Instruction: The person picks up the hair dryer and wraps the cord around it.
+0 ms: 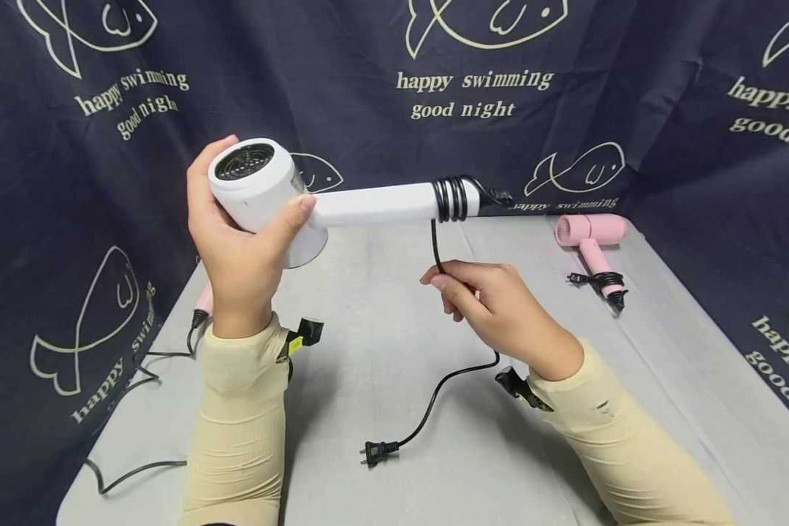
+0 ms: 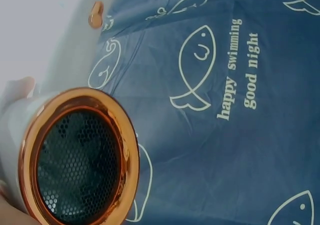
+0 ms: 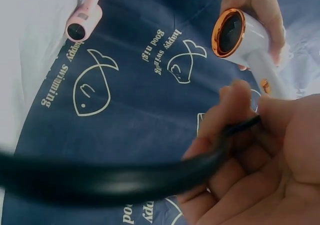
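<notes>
My left hand (image 1: 237,252) grips the head of a white hair dryer (image 1: 375,207) above the table, its handle pointing right. The dryer's round vent (image 2: 77,167) with a copper-coloured rim fills the lower left of the left wrist view. Several turns of black cord (image 1: 451,199) are wound round the handle's end. Below the handle, my right hand (image 1: 493,303) pinches the hanging cord between thumb and fingers. From that hand the cord runs down to a two-pin plug (image 1: 379,453) low over the table. In the right wrist view the cord (image 3: 110,184) crosses blurred in front.
A pink hair dryer (image 1: 592,232) lies at the back right of the table (image 1: 368,351), its cord bundled round the handle. Another pink dryer (image 1: 204,301) shows partly behind the left forearm, its cord trailing along the left edge. Dark printed curtains (image 1: 355,58) surround the table.
</notes>
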Demonstrator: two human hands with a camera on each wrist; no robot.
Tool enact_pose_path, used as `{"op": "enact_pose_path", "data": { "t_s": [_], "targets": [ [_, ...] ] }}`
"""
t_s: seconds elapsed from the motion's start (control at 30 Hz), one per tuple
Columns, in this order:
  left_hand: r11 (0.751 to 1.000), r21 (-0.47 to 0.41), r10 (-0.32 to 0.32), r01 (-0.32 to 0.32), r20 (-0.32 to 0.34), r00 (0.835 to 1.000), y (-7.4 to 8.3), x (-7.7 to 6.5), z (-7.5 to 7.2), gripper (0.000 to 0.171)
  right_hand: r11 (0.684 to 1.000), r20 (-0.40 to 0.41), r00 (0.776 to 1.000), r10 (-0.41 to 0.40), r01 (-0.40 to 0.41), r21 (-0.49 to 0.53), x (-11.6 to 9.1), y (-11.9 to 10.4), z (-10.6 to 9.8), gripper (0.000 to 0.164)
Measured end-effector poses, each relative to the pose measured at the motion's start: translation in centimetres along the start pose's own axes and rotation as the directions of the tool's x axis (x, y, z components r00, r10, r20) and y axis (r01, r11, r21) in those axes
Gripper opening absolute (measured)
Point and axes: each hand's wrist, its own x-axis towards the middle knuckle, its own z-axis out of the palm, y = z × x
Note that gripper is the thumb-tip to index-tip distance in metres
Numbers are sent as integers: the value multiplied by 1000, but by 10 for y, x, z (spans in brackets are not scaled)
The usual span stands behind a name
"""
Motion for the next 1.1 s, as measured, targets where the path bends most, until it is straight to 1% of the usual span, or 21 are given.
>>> {"op": "enact_pose_path", "data": {
  "t_s": [0.1,0.2,0.37,0.53,0.73,0.87,1.0,1.1],
  "targets": [
    [1000,23,-9,10,-48,999,-1,2,0,70,999,21,999,-41,42,-35,-1,-1,1,16],
    [999,34,-10,13,-77,997,-2,3,0,71,995,27,998,-61,63,-72,-2,-3,2,15],
    [998,54,-9,13,-74,997,-5,4,1,71,992,32,997,-71,74,-102,-6,-10,0,13],
    [996,92,11,-7,-47,999,-8,3,-1,69,989,40,995,-94,98,-114,-8,-20,-3,11],
    [989,138,45,-46,9,999,-13,1,-1,69,981,48,994,-100,106,-160,-11,-34,-10,12],
    [985,172,16,-23,39,999,-15,-1,-1,69,981,27,995,-97,100,-169,-14,-40,-18,12],
    [965,262,-40,22,65,997,-13,-3,-2,70,978,-27,993,-117,110,-179,-15,-41,-25,12],
    [950,310,-65,30,105,992,-12,-4,0,70,974,-69,990,-126,110,-197,-16,-39,-30,13]
  ]
}}
